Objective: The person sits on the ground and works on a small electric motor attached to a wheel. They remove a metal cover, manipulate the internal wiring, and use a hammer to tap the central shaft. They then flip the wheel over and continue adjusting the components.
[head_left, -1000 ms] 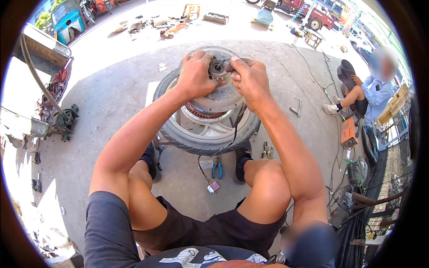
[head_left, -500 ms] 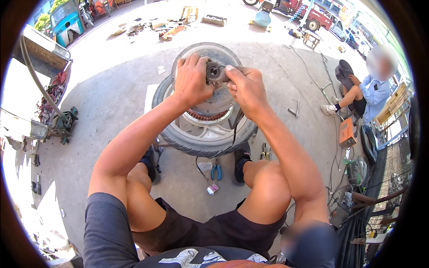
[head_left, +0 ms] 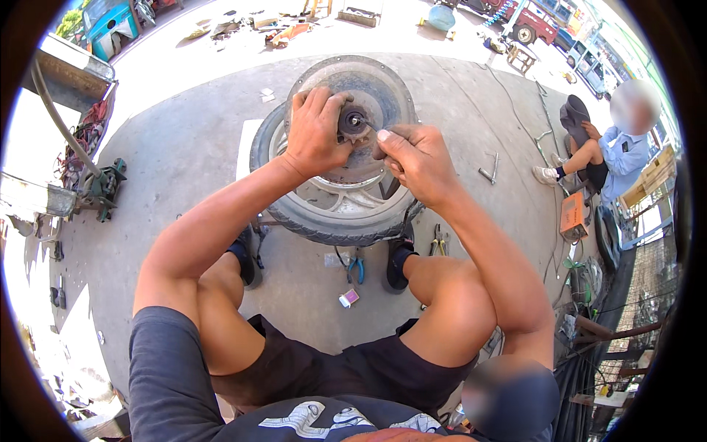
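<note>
In front of my feet lies a spoked wheel with a black tyre [head_left: 317,233]. A round grey metal cover [head_left: 387,77], with small holes along its rim, sits over the wheel's far part. My left hand [head_left: 318,132] is closed round the side of the dark, toothed hub piece [head_left: 355,121] at the cover's centre. Just right of that piece, my right hand [head_left: 420,158] is closed, thumb against forefinger. Whatever is between those fingers is too small or hidden to name. A dark cable [head_left: 409,214] runs along the wheel's right side.
Blue-handled pliers [head_left: 356,269], a small pink-and-white box [head_left: 348,297] and more pliers [head_left: 439,241] lie near my feet. A T-shaped metal tool [head_left: 489,169] lies rightward. Beyond it, a person [head_left: 626,158] sits beside an orange box [head_left: 573,215]. A vise-like machine [head_left: 103,188] stands left.
My right hand has drawn back to the right from the hub piece, uncovering more of its centre. My left hand keeps its hold. The view has shifted slightly.
</note>
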Motion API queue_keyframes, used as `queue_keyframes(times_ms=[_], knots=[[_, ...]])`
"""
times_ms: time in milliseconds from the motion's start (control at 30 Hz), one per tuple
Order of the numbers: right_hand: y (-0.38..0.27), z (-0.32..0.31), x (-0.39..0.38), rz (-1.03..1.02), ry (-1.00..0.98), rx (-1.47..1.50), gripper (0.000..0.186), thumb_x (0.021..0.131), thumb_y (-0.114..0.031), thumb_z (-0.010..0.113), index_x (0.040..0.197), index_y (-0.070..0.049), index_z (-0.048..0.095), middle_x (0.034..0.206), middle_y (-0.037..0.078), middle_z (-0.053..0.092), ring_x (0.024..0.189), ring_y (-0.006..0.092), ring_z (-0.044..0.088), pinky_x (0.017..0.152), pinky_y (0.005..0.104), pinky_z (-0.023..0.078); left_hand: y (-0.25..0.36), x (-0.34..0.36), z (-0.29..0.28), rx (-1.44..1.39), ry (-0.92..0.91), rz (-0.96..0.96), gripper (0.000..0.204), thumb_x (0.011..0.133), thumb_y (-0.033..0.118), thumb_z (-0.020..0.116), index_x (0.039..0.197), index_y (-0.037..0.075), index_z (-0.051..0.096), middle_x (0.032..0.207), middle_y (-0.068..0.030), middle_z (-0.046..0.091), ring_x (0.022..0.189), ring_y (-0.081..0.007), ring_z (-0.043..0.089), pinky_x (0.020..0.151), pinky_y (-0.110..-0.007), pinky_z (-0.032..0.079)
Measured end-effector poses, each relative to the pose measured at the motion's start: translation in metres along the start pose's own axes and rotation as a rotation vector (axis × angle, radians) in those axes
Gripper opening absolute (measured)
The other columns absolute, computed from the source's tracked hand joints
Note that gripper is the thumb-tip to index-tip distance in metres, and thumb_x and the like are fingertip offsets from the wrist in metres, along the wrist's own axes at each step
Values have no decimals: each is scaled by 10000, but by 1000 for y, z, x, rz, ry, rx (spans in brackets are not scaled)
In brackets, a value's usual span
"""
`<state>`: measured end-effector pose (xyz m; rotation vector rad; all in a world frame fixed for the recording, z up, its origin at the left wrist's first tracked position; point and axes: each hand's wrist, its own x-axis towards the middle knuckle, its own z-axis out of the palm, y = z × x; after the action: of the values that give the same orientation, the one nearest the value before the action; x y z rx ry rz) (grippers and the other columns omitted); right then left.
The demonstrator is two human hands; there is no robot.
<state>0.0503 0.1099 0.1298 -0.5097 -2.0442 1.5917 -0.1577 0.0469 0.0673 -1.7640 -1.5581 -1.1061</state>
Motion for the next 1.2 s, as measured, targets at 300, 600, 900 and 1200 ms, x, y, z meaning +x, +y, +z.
queue_keyframes(times_ms=[300, 600, 900, 1200], knots=[[4, -1, -3, -23, -77, -70, 339, 971, -182, 585, 702, 17, 641, 590, -18, 528, 563, 62, 452, 519, 270, 358, 0, -4, 5, -26, 27, -3, 698, 586, 251, 879, 1181, 28, 590, 1026, -140, 551, 1001, -329, 541, 920, -438, 356], [1, -1, -8, 55, -105, -15, 324, 974, -177, 585, 724, 18, 654, 588, -6, 546, 518, 69, 476, 483, 271, 376, 1, -4, 7, -47, -9, -52, 676, 597, 240, 868, 1175, 23, 593, 1040, -153, 556, 1007, -351, 536, 931, -441, 357], [10, -8, -12, 45, -259, -146, 310, 967, -178, 619, 737, 23, 671, 557, -10, 524, 515, 63, 457, 479, 269, 357, 6, -13, 6, -60, -38, -4, 703, 562, 216, 868, 1173, 16, 584, 1029, -150, 549, 999, -348, 538, 914, -447, 357], [11, -11, -17, 103, -283, -107, 309, 975, -173, 633, 731, 15, 659, 567, -19, 518, 510, 61, 437, 473, 266, 356, 9, -17, 8, -102, -47, 9, 671, 573, 176, 828, 1176, 26, 577, 1014, -150, 550, 958, -348, 545, 890, -445, 358]])
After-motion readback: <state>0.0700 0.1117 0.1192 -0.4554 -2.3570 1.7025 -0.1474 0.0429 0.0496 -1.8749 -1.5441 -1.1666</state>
